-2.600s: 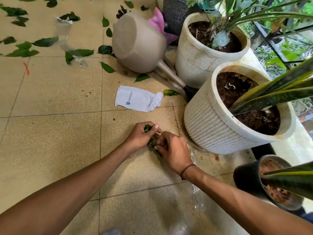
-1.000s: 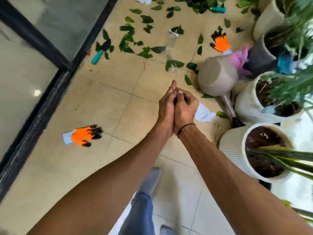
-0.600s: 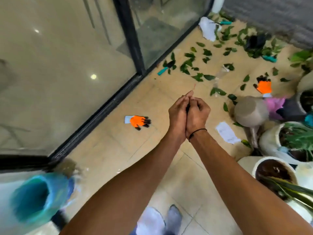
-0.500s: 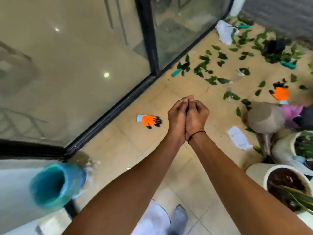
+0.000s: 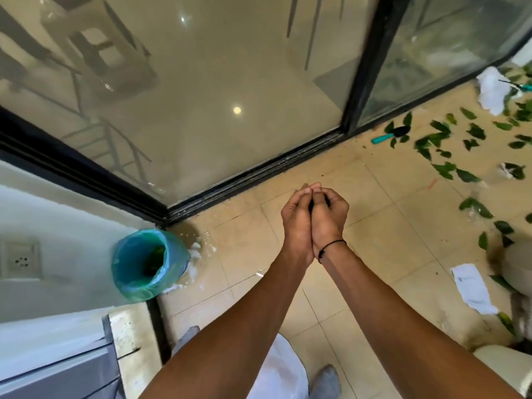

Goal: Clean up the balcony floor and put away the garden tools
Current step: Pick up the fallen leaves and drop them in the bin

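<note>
Clearly both hands are cupped together out in front of the person, the left hand point(image 5: 298, 223) and right hand point(image 5: 328, 217) pressed edge to edge with fingers curled inward to make a closed pocket. Only a dark sliver shows in the seam between them, so what they enclose cannot be made out; given the task, it is probably a small clump of gathered leaves. The bin point(image 5: 148, 262), lined with a blue-green bag and already showing some green inside, stands in the corner by the door track, off to the left of the hands and well apart from them. More leaves point(image 5: 449, 168) lie scattered over the tiles to the right, with a trowel point(image 5: 390, 134) among them near the glass and a paper slip point(image 5: 472, 286) lower down. Loose leaves are light, limp and easily spilled, so a sealed two-handed cup suits them better than a pinch, and the hands would best part only once they are right over the bin's mouth. The trowel looks stiff and should be taken by its teal handle.
</note>
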